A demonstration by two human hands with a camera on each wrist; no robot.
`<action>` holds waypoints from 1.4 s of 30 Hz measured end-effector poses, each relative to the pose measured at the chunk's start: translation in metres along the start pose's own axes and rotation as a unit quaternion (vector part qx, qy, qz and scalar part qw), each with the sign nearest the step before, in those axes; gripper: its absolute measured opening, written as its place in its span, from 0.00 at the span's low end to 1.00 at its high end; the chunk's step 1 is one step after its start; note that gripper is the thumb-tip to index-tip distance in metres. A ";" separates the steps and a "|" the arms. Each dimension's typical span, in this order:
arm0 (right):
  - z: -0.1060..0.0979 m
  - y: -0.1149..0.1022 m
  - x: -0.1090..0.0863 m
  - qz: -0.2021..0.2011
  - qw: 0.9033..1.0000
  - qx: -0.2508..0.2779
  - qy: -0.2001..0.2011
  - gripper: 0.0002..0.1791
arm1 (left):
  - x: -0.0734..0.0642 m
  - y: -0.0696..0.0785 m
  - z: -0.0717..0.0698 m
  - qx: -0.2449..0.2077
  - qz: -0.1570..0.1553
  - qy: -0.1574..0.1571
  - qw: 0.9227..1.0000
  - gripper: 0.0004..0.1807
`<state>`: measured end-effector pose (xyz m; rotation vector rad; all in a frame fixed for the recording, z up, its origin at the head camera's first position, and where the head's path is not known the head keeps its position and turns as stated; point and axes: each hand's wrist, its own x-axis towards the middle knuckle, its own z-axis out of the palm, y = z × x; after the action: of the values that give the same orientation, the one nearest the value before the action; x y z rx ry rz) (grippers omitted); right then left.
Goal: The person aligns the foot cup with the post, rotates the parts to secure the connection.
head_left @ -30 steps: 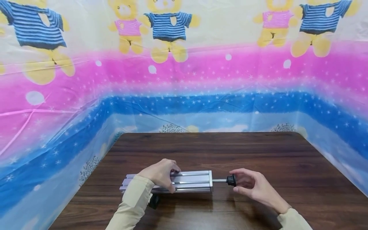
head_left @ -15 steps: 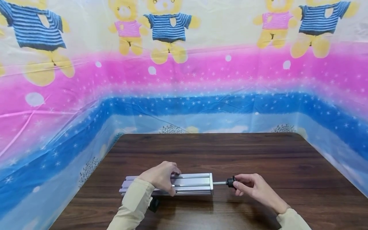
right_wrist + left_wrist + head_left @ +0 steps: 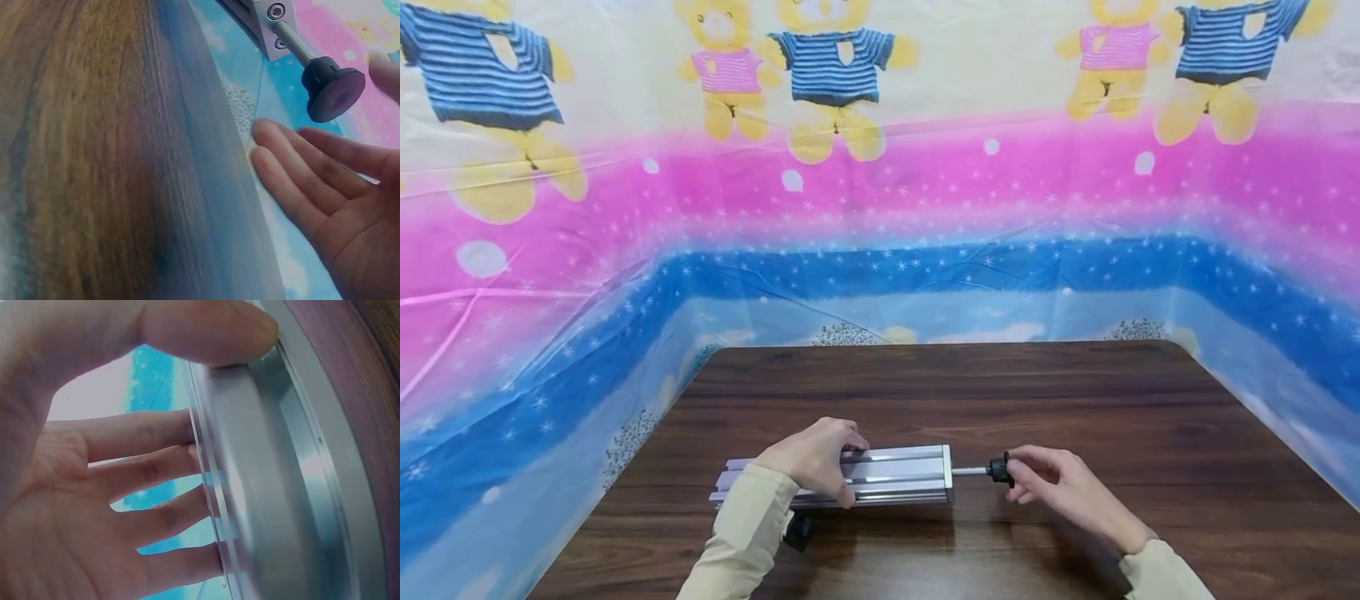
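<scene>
A silver aluminium extrusion profile (image 3: 895,475) lies lengthwise over the table. My left hand (image 3: 812,454) grips it from above, thumb on the near side; in the left wrist view the thumb (image 3: 212,331) presses its grooved face and the fingers (image 3: 144,434) reach behind. From its right end plate (image 3: 275,31) sticks a threaded rod ending in a black levelling foot (image 3: 337,90). My right hand (image 3: 1067,487) is at that foot. In the right wrist view its fingers (image 3: 312,169) are extended below the foot and the thumb is apart from it.
A second black foot or knob (image 3: 798,532) shows under the profile beside the left sleeve (image 3: 741,525). The dark wood table (image 3: 970,392) has a cloth printed with bears (image 3: 880,192) behind it and along its sides.
My right hand, spread around the foot one second ago, closed its thumb and fingers in at it; now its fingers are loosened there. The left hand keeps its grip on the profile.
</scene>
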<state>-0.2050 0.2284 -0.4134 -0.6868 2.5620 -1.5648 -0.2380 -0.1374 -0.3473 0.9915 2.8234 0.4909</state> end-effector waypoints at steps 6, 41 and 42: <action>0.002 0.002 -0.001 -0.119 0.992 0.005 0.043 0.31 | 0.001 -0.001 -0.004 -0.009 0.001 -0.002 1.000 0.31; -0.004 -0.002 -0.004 0.019 1.000 0.005 -0.020 0.23 | 0.002 0.001 0.000 -0.004 0.002 -0.010 1.000 0.30; -0.004 -0.002 -0.005 0.007 1.000 0.001 -0.013 0.22 | 0.002 0.001 0.000 -0.002 0.004 -0.010 1.000 0.30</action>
<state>-0.2014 0.2333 -0.4108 -0.6830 2.5412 -1.5438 -0.2390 -0.1353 -0.3466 1.0014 2.8009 0.4860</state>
